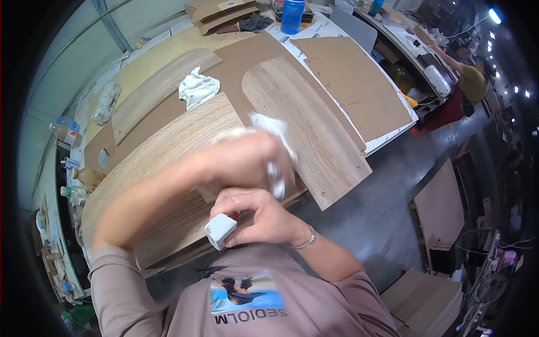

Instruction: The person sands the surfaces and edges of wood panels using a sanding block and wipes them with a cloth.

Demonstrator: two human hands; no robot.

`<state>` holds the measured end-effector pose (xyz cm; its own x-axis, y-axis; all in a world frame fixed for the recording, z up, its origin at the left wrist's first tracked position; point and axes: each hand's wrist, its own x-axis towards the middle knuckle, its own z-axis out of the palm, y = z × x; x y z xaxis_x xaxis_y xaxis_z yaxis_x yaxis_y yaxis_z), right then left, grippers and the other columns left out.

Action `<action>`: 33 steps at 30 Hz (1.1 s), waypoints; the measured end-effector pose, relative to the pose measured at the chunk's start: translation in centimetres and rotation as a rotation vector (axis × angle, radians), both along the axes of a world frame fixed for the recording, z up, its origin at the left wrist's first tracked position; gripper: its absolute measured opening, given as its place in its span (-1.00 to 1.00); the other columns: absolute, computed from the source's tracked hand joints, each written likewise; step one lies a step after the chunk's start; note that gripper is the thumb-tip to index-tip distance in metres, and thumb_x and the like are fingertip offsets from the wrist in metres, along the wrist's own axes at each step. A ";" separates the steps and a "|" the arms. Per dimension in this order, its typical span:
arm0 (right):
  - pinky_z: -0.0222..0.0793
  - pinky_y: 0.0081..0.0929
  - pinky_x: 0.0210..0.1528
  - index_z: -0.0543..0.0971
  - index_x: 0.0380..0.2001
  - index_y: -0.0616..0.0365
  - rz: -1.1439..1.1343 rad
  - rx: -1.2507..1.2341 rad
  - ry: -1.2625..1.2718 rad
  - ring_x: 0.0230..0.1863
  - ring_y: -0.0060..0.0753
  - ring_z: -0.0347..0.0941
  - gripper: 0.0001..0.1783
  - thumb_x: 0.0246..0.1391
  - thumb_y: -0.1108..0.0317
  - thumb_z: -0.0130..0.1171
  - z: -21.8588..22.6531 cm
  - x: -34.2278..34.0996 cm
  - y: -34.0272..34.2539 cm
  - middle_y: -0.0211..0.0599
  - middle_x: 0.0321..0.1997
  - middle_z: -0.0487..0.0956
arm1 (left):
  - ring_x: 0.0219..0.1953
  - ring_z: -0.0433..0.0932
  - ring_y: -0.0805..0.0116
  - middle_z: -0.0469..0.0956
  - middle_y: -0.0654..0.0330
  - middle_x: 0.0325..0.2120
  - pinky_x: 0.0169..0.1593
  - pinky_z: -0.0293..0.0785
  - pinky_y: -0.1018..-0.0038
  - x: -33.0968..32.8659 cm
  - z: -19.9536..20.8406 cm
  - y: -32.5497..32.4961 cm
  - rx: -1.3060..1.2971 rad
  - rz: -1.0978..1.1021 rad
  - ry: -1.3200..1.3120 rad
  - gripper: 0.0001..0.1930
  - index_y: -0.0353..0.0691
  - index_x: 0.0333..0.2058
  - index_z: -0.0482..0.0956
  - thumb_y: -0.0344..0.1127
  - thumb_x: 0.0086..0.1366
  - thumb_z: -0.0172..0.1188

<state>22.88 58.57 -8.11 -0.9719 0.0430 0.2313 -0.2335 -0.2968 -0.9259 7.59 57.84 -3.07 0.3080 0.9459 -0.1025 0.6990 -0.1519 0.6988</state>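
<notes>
One white block (220, 230) is clamped in the right hand (255, 210), thumb below and curled fingers above, its end poking out to the left, just in front of the shirt (224, 259). A bracelet (305, 237) circles that wrist. The left hand (264, 160) is just above the right, at the end of a forearm that crosses over the middle board (168, 149). It is blurred, but its fingers look curled tight on a cloth (272, 126), with white showing on both sides of the fist; whether the cloth touches the wood, I cannot tell. To the right lies another board (303, 123), rounded at its far end, with small dark holes by its near end. Past the middle board, farther left, rests a third board (151, 92), and a crumpled white rag (199, 88) lies between those two. All three have a wood-grain face, and a brown sheet (227, 70) shows under them. At the far side stand a blue bottle (292, 17) and a folded carton (216, 17); along the left are plastic wrap (105, 104) and a clear jug (67, 135). Off to the right, a co-worker (473, 84) reaches toward a bench (414, 51).
</notes>
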 end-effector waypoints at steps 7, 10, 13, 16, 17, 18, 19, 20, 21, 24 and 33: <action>0.32 -0.62 -0.26 0.64 -0.19 0.17 -0.019 0.098 0.077 -0.27 -0.61 0.37 -0.57 -0.22 0.43 0.53 0.7 -0.5 -0.5 -0.47 -0.29 0.53 | -0.35 0.63 0.15 0.64 0.14 -0.46 -0.11 0.53 0.25 -9.9 -0.7 2.6 0.413 0.300 0.686 -0.69 -0.05 -0.26 0.75 -0.50 -0.04 0.32; 0.31 -0.63 -0.27 0.64 -0.22 0.15 -0.084 0.077 0.065 -0.29 -0.59 0.36 -0.59 -0.22 0.41 0.53 -0.1 -0.1 0.6 -0.47 -0.30 0.53 | -0.28 0.63 0.10 0.63 0.09 -0.34 -0.04 0.52 0.22 -8.1 2.4 1.7 0.343 0.541 0.285 -0.63 -0.02 -0.13 0.71 -0.40 0.01 0.36; 0.32 -0.60 -0.25 0.64 -0.24 0.14 -0.092 0.147 0.046 -0.31 -0.57 0.37 -0.61 -0.21 0.39 0.53 0.0 -0.1 0.6 -0.45 -0.30 0.54 | 0.03 0.50 -0.01 0.57 0.06 -0.06 0.16 0.39 0.18 -3.9 1.3 -2.1 0.381 0.249 0.360 -0.55 -0.07 -0.01 0.62 -0.26 0.06 0.38; 0.35 -0.55 -0.20 0.63 -0.24 0.19 -0.100 0.160 0.048 -0.26 -0.50 0.42 -0.61 -0.21 0.41 0.51 0.3 0.1 0.2 -0.41 -0.32 0.56 | 0.13 0.44 -0.03 0.55 0.05 0.04 0.21 0.33 0.17 -7.2 -3.2 -0.7 0.470 0.414 0.465 -0.57 -0.14 -0.04 0.61 -0.23 0.09 0.37; 0.35 -0.55 -0.20 0.63 -0.24 0.19 -0.087 0.160 0.054 -0.26 -0.50 0.42 -0.61 -0.21 0.41 0.51 0.5 0.1 -0.2 -0.41 -0.32 0.56 | 0.02 0.54 0.02 0.59 -0.01 -0.04 0.11 0.42 0.21 -10.0 -2.3 -0.2 0.238 0.610 0.269 -0.60 -0.13 -0.05 0.62 -0.21 0.11 0.35; 0.35 -0.53 -0.18 0.63 -0.23 0.21 -0.088 0.157 0.054 -0.25 -0.48 0.42 -0.61 -0.22 0.44 0.50 0.6 0.1 -0.6 -0.39 -0.32 0.56 | -0.22 0.64 0.06 0.65 -0.04 -0.26 -0.06 0.54 0.23 -12.5 -1.1 0.1 0.017 0.800 0.415 -0.68 -0.19 -0.14 0.64 -0.21 0.14 0.30; 0.35 -0.51 -0.16 0.62 -0.23 0.22 -0.079 0.159 0.064 -0.25 -0.45 0.43 -0.60 -0.22 0.46 0.49 1.0 -0.1 -0.8 -0.37 -0.33 0.57 | -0.30 0.65 0.02 0.66 -0.04 -0.34 -0.15 0.57 0.20 -15.8 -1.3 -0.5 0.117 0.781 0.807 -0.74 -0.20 -0.19 0.66 -0.26 0.14 0.26; 0.35 -0.51 -0.16 0.62 -0.23 0.22 -0.073 0.166 0.065 -0.25 -0.45 0.43 -0.60 -0.22 0.46 0.49 0.8 0.0 -0.5 -0.37 -0.33 0.57 | -0.30 0.65 0.00 0.66 -0.04 -0.36 -0.16 0.57 0.19 -16.9 -0.4 -0.9 0.230 0.858 0.876 -0.74 -0.17 -0.21 0.68 -0.25 0.12 0.28; 0.35 -0.50 -0.15 0.62 -0.23 0.23 -0.090 0.165 0.057 -0.24 -0.43 0.44 -0.60 -0.23 0.48 0.48 0.5 0.0 -0.2 -0.35 -0.32 0.58 | -0.30 0.66 0.05 0.66 0.00 -0.36 -0.15 0.57 0.21 -17.1 0.7 -1.1 0.280 1.009 0.701 -0.71 -0.14 -0.17 0.69 -0.26 0.10 0.31; 0.35 -0.48 -0.13 0.61 -0.23 0.25 -0.136 0.172 0.039 -0.23 -0.41 0.45 -0.59 -0.25 0.51 0.47 0.5 -0.1 0.2 -0.32 -0.32 0.58 | -0.21 0.64 0.08 0.66 0.04 -0.25 -0.10 0.55 0.23 -13.6 2.3 -1.9 0.394 1.010 0.444 -0.70 -0.11 -0.14 0.69 -0.29 0.10 0.32; 0.37 -0.49 -0.15 0.60 -0.21 0.28 -0.098 0.162 0.040 -0.23 -0.42 0.47 -0.58 -0.25 0.53 0.47 0.7 0.0 0.1 -0.29 -0.28 0.58 | -0.25 0.63 0.08 0.63 0.03 -0.26 -0.10 0.53 0.24 -2.8 -1.0 -5.0 0.327 0.226 -0.008 -0.62 -0.19 -0.12 0.64 -0.39 0.02 0.39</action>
<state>22.88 58.71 -7.38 -0.9549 0.0959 0.2810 -0.2912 -0.1192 -0.9492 4.81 52.87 -4.08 0.0879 0.9722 0.2171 0.7347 -0.2105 0.6449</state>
